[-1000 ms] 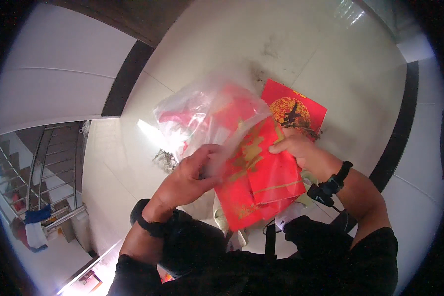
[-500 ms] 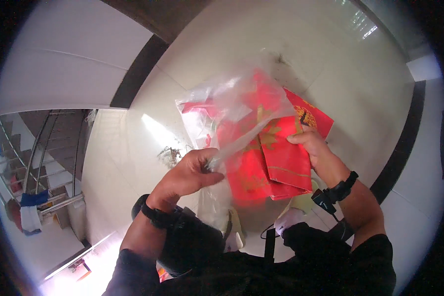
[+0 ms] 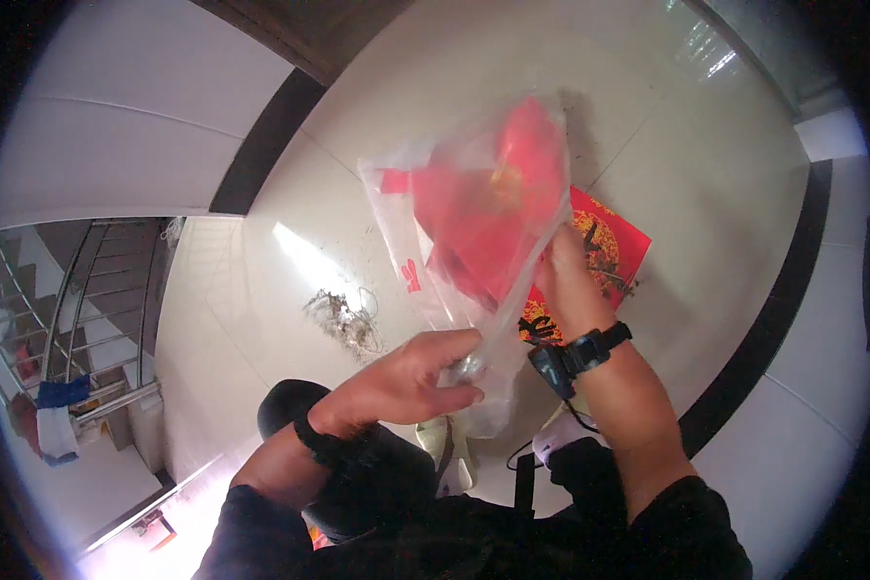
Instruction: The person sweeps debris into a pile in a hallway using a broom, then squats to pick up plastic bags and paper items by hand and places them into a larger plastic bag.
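A translucent plastic bag [image 3: 401,227] hangs in front of me above the floor, with red and gold folded material [image 3: 464,217] showing blurred through it. My left hand [image 3: 411,377] is closed on the bag's near edge, thumb and fingers pinching the bunched film. My right hand [image 3: 565,271] reaches in at the bag's right side. Its fingers are hidden by the film and the red material, so what they grip does not show. Beneath and beside my right hand, a red sheet with gold and black patterning [image 3: 628,242] lies on the floor, partly covered by the hand and bag.
Dark swept-looking debris [image 3: 343,319] lies on the pale tiled floor [image 3: 435,77] left of the bag. A metal stair railing [image 3: 106,290] with a cloth [image 3: 60,416] over it stands at left. White walls with dark skirting [image 3: 768,319] border both sides. My shoes [image 3: 454,464] are below.
My right hand has moved left and into the bag's side along with the red folded material, which now sits behind the film. My left hand has shifted right and slightly down, still pinching the bag.
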The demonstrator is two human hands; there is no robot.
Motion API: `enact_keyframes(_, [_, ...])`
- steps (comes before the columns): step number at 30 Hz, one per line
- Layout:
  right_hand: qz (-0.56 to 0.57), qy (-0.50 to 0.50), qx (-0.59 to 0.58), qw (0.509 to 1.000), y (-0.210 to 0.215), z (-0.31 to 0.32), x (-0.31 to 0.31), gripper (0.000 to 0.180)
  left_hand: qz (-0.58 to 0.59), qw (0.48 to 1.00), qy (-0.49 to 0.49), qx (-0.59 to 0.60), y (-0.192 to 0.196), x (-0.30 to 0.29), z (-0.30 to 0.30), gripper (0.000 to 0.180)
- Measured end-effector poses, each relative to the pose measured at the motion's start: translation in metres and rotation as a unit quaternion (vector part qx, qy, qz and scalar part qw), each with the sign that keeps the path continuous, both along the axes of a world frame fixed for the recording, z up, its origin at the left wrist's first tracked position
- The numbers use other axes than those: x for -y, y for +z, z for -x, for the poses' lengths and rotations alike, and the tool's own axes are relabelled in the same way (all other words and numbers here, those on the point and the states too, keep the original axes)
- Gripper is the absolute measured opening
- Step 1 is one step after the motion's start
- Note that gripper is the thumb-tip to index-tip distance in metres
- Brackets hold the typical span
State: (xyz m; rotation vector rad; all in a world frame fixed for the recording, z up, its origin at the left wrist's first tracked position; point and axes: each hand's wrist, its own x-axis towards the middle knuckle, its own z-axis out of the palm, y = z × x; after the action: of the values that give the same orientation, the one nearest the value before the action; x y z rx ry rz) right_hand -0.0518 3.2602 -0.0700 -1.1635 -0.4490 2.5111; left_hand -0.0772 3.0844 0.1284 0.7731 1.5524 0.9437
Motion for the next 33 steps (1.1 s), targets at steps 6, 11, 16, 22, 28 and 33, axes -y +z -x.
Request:
enact_keyframes(6, [-0.026, -0.064, -0.029, 0.997, -0.012, 0.016, -0.007, 0.034, -0.014, 0.996, -0.069, -0.05, -0.01, -0.01, -0.006, 0.024])
enact_keyframes(11, [-0.299, -0.007, -0.05, 0.953, 0.018, -0.001, 0.034, 0.041, -0.025, 0.996, 0.085, -0.011, -0.019, -0.002, -0.008, 0.028])
enact_keyframes(16, [-0.534, 0.226, -0.061, 0.813, 0.032, -0.039, 0.059, 0.052, -0.063, 0.968, 0.242, 0.029, -0.01, -0.01, 0.007, 0.025])
enact_keyframes(22, [-0.618, 0.556, -0.213, 0.514, -0.022, -0.015, 0.094, 0.046, -0.01, 0.99, 0.131, -0.042, -0.009, 0.001, 0.005, 0.02])
enact_keyframes(28, [-0.82, 0.273, -0.038, 0.501, 0.009, 0.024, 0.111, 0.045, 0.05, 0.979, 0.179, 0.085, 0.008, 0.008, -0.003, 0.02])
enact_keyframes(33, [-0.793, 0.446, 0.183, 0.373, 0.035, 0.042, 0.097, 0.041, 0.041, 0.968, 0.228, 0.095, 0.0, 0.011, 0.005, 0.02])
